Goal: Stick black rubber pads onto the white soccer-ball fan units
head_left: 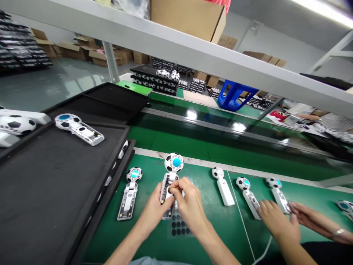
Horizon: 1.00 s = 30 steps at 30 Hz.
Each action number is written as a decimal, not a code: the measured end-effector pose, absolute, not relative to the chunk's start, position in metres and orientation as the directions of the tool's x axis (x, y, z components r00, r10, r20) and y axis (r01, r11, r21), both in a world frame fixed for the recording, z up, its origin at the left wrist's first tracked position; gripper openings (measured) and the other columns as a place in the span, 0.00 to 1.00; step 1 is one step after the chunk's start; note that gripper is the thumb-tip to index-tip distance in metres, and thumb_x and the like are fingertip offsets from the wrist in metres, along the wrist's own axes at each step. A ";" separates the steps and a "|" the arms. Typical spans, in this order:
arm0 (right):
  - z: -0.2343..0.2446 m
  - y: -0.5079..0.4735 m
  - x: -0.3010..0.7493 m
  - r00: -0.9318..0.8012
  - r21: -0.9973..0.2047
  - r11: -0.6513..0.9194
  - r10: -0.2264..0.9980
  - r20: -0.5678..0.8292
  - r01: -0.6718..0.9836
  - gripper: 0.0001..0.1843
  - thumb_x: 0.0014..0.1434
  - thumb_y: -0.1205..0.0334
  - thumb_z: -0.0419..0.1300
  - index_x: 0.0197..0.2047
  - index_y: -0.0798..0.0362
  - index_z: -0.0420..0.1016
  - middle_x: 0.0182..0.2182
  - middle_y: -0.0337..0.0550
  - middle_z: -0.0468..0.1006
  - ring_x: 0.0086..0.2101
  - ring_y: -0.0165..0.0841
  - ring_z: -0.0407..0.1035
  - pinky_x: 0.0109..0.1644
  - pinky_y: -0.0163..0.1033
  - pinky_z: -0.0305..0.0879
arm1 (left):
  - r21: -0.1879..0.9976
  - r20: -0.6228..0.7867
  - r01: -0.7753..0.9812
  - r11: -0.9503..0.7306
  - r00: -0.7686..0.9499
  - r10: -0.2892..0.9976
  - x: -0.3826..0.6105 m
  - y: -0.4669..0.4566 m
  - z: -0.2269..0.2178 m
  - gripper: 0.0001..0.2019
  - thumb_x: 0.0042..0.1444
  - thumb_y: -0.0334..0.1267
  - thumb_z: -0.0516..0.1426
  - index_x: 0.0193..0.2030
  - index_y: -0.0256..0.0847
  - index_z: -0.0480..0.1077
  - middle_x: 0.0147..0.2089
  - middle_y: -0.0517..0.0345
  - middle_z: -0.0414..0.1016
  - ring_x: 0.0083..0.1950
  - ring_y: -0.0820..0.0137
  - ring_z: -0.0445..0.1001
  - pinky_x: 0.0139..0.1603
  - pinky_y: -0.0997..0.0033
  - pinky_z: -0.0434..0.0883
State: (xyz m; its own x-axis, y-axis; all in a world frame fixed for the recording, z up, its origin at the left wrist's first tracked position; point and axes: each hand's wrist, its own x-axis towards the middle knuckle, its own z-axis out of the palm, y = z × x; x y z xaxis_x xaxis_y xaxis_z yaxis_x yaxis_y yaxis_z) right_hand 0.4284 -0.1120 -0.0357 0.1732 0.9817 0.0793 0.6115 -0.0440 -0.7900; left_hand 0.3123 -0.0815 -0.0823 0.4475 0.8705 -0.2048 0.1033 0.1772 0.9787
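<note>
A football-patterned handheld fan point(173, 163) with a blue centre lies on the green bench, its open handle pointing at me. My left hand point(157, 204) grips the handle from the left side. My right hand point(186, 198) is closed in a pinch, fingertips pressed on the upper part of the handle; whether something small sits between them I cannot tell. A sheet of small black round stickers point(178, 224) lies under my hands. A second fan with an open handle point(129, 195) lies just to the left.
Stacked black trays point(55, 184) fill the left, one fan point(78, 127) lying on top. A closed white fan point(223, 187) lies to the right. A co-worker's hands point(275, 217) handle two more fans point(249, 197). A conveyor belt point(209, 129) runs behind; a shelf hangs overhead.
</note>
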 end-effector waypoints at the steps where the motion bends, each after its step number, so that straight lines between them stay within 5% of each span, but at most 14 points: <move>1: -0.038 -0.114 0.428 0.175 -0.794 -0.020 0.978 0.110 0.608 0.10 0.57 0.72 0.51 0.30 0.52 0.71 0.28 0.38 0.70 0.31 0.30 0.66 0.37 0.34 0.59 | 0.980 -0.197 0.079 0.181 0.445 0.873 0.313 -0.082 -0.083 0.13 0.53 0.43 0.53 0.43 0.40 0.63 0.39 0.57 0.71 0.45 0.62 0.69 0.45 0.66 0.66; 9: -0.063 -0.132 0.426 0.169 -0.842 0.131 0.953 0.253 0.523 0.24 0.57 0.76 0.43 0.46 0.49 0.74 0.40 0.45 0.66 0.35 0.30 0.67 0.37 0.34 0.66 | 0.950 -0.277 -0.028 0.310 0.379 0.883 0.315 -0.083 -0.088 0.18 0.55 0.50 0.52 0.45 0.38 0.65 0.42 0.53 0.73 0.43 0.62 0.71 0.44 0.66 0.67; 14: -0.080 -0.141 0.420 0.338 -0.976 -0.087 0.941 -0.015 0.199 0.25 0.60 0.66 0.49 0.61 0.42 0.58 0.54 0.46 0.61 0.44 0.33 0.66 0.45 0.39 0.68 | 0.929 -0.363 0.038 0.367 0.280 0.889 0.325 -0.080 -0.093 0.24 0.51 0.55 0.51 0.43 0.33 0.66 0.34 0.50 0.74 0.34 0.61 0.73 0.32 0.67 0.69; 17: -0.104 -0.140 0.416 0.336 -0.962 -0.239 0.902 -0.270 -0.133 0.34 0.57 0.56 0.55 0.65 0.48 0.47 0.47 0.49 0.69 0.38 0.35 0.70 0.35 0.39 0.71 | 0.918 -0.395 0.126 0.375 0.252 0.883 0.347 -0.074 -0.098 0.27 0.53 0.56 0.44 0.40 0.31 0.67 0.29 0.48 0.74 0.27 0.61 0.73 0.25 0.66 0.68; 19: -0.122 -0.136 0.423 0.334 -0.934 -0.274 0.879 -0.339 -0.227 0.35 0.56 0.51 0.54 0.64 0.51 0.49 0.41 0.48 0.73 0.30 0.33 0.70 0.28 0.38 0.70 | 0.928 -0.363 0.187 0.321 0.278 0.889 0.363 -0.067 -0.102 0.26 0.54 0.55 0.44 0.37 0.32 0.69 0.29 0.47 0.74 0.29 0.59 0.73 0.28 0.62 0.70; 21: -0.137 -0.134 0.445 0.444 -0.951 -0.278 0.841 -0.309 -0.135 0.33 0.56 0.48 0.52 0.62 0.52 0.54 0.42 0.48 0.73 0.26 0.31 0.69 0.26 0.36 0.68 | 0.938 -0.293 0.267 0.219 0.279 0.915 0.370 -0.058 -0.105 0.22 0.51 0.52 0.49 0.37 0.35 0.71 0.35 0.46 0.75 0.40 0.55 0.73 0.41 0.55 0.70; 24: -0.154 -0.140 0.501 0.623 -0.909 -0.384 0.754 -0.206 0.164 0.31 0.57 0.47 0.46 0.59 0.55 0.59 0.44 0.50 0.73 0.26 0.33 0.69 0.26 0.38 0.68 | 0.912 -0.170 0.401 0.082 0.189 0.967 0.351 -0.045 -0.112 0.24 0.48 0.47 0.53 0.49 0.34 0.70 0.55 0.39 0.66 0.60 0.48 0.57 0.60 0.46 0.52; 26: -0.162 -0.149 0.542 0.701 -0.843 -0.478 0.688 -0.186 0.246 0.32 0.57 0.48 0.43 0.59 0.59 0.59 0.41 0.53 0.74 0.27 0.36 0.69 0.27 0.41 0.68 | 0.810 -0.087 0.586 0.039 0.053 0.995 0.321 -0.041 -0.120 0.30 0.52 0.46 0.50 0.58 0.27 0.61 0.61 0.32 0.56 0.64 0.45 0.49 0.61 0.41 0.47; 30: -0.163 -0.166 0.589 0.797 -0.730 -0.580 0.598 -0.080 0.362 0.30 0.56 0.55 0.43 0.56 0.64 0.60 0.48 0.62 0.68 0.47 0.50 0.64 0.51 0.56 0.58 | 0.355 -0.091 0.931 0.081 -0.052 0.995 0.267 -0.045 -0.139 0.33 0.58 0.45 0.45 0.62 0.17 0.49 0.53 0.24 0.62 0.54 0.40 0.62 0.49 0.44 0.63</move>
State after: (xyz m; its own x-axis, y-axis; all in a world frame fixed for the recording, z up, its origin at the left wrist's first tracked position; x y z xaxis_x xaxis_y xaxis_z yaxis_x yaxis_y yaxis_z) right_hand 0.5894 -0.1658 -0.1634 0.7971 0.5985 -0.0800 0.3623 -0.5801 -0.7295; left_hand 0.2671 -0.0454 -0.1389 -0.0519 0.9945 -0.0908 0.9313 0.0810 0.3552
